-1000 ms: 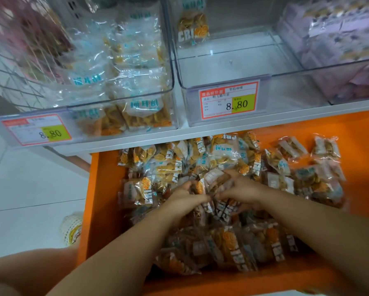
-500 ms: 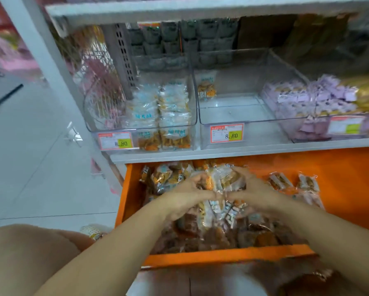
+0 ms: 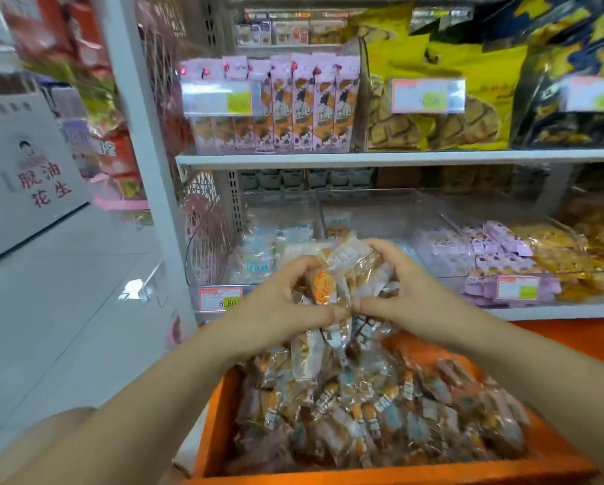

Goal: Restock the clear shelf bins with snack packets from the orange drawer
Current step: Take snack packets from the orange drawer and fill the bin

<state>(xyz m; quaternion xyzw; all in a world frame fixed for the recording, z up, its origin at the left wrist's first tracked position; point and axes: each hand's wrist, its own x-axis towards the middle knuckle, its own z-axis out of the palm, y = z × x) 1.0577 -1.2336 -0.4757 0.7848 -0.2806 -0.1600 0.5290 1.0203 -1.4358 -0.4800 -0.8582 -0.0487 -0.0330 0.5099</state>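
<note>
Snack packets (image 3: 335, 274) held just above the orange drawer (image 3: 398, 477).
Your left hand (image 3: 279, 306) and right hand (image 3: 402, 292) clasp them before the clear bin (image 3: 370, 208); light, crinkly, probably slippery, so cup beneath the dangling ones.

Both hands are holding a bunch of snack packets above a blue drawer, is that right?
Not quite. The head view shows the drawer is orange, not blue. The rest holds: the left hand and right hand together grip a bunch of snack packets above it.
</note>
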